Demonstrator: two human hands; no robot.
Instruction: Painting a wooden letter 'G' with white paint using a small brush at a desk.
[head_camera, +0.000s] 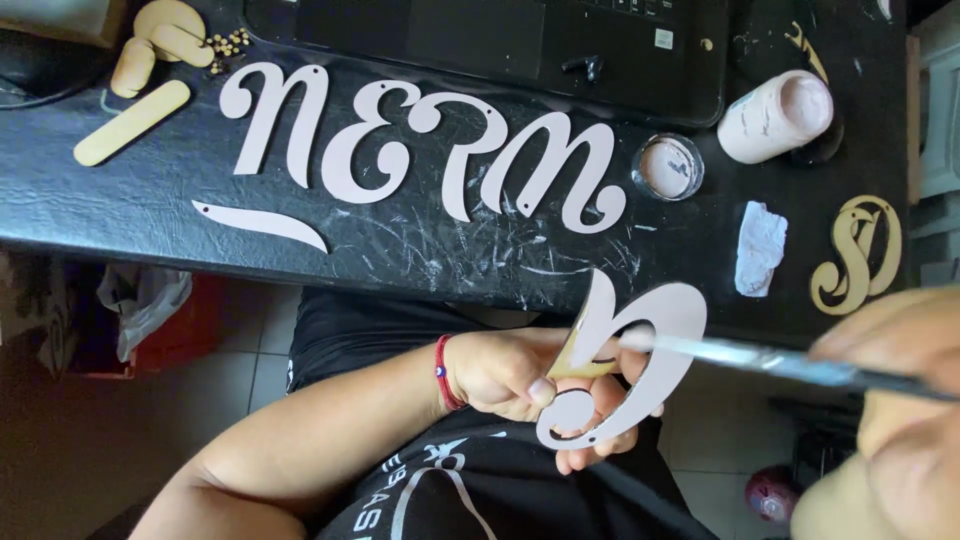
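My left hand grips a curly wooden letter cut-out, mostly painted pale pink, with bare wood showing at its left edge. My right hand, blurred and close to the camera at lower right, holds a paintbrush whose tip rests on the letter's inner curve. A red bracelet circles my left wrist. Both hands hover above my lap, just off the front edge of the black table.
Several pink-painted letters and a pink swoosh lie on the table. A small paint jar, a tipped paint bottle, a white rag, an unpainted wooden letter, wood pieces and a laptop surround them.
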